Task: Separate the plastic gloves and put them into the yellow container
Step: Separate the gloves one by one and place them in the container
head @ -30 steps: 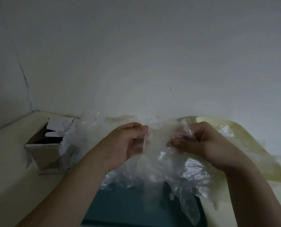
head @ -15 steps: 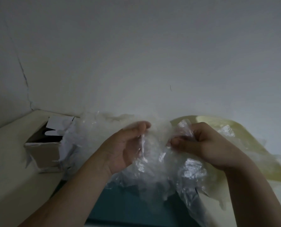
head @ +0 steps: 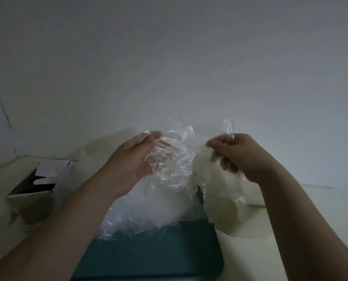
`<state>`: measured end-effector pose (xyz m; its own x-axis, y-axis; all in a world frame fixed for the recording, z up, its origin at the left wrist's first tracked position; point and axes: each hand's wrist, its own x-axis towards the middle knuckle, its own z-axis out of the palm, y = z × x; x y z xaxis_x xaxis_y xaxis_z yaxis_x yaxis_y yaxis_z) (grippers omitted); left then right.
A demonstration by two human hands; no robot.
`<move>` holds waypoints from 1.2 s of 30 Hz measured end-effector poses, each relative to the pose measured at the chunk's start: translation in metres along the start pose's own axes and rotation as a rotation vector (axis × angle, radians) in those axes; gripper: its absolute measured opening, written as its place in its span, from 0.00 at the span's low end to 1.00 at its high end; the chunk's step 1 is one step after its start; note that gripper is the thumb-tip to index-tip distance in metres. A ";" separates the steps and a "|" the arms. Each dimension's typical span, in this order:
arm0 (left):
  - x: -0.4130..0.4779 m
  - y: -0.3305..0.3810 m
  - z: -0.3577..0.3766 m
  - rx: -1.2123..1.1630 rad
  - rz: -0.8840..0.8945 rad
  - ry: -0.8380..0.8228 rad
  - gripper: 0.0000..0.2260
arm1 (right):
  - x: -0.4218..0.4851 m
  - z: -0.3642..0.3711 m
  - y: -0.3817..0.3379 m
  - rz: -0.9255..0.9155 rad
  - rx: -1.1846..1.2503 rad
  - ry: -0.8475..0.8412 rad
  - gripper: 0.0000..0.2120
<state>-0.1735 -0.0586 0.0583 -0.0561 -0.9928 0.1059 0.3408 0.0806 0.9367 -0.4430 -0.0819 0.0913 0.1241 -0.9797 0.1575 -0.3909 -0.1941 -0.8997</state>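
The left hand (head: 134, 161) grips a crumpled wad of plastic gloves (head: 173, 159) in its curled fingers. Just beside it, the right hand (head: 244, 157) pinches a single glove (head: 221, 191), which hangs below its fingers.

Position: head-worn, near side
Facing: forward and down, toward far wall (head: 174, 57)
Nearness: close over left hand (head: 135, 159), right hand (head: 245, 157)

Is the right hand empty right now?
No, the right hand pinches a thin plastic glove between its thumb and fingers.
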 end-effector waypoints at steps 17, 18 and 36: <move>0.009 0.062 0.124 0.186 0.044 -0.404 0.08 | 0.029 -0.084 0.040 0.249 -0.268 0.118 0.10; 0.018 0.058 0.130 0.215 0.040 -0.396 0.08 | 0.032 -0.088 0.041 0.237 -0.236 0.159 0.12; 0.138 -0.068 0.167 0.861 0.056 -0.222 0.09 | -0.010 -0.077 0.001 0.013 -0.992 -0.420 0.33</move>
<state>-0.3614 -0.1863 0.0655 -0.2717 -0.9525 0.1376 -0.4698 0.2560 0.8448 -0.5147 -0.0761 0.1197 0.3437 -0.9231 -0.1725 -0.9363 -0.3227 -0.1387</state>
